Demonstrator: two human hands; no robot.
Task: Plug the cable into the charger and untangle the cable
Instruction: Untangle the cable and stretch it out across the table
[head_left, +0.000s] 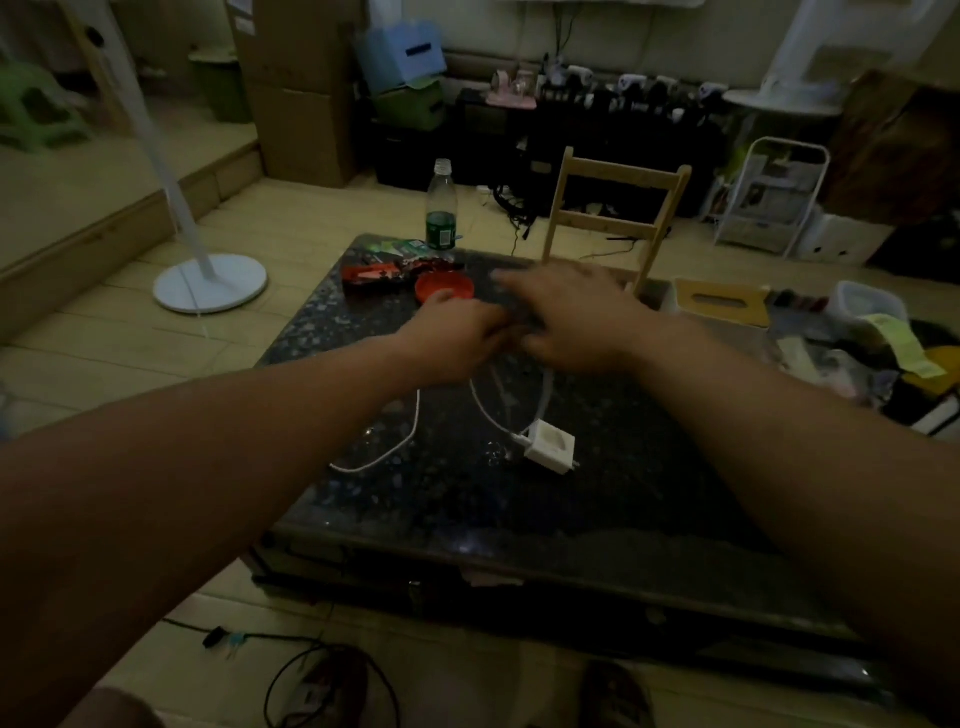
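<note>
A white square charger (550, 446) lies on the dark speckled table (597, 499), with the white cable (485, 410) plugged into its left side. The cable runs up from the charger in two strands toward my hands, and a third strand (400, 447) loops down to the left. My left hand (457, 340) is closed on the cable above the table's middle. My right hand (574, 322) is beside it, touching it, fingers spread forward and blurred; its thumb side meets the cable, but the grip is hidden.
A red round lid (445, 287), red snack packets (379, 275) and a clear water bottle (440, 208) sit at the table's far left. A wooden chair (613, 218) stands behind. A tissue box (722, 301) and clutter (872, 338) fill the right side. A fan base (210, 283) is on the floor.
</note>
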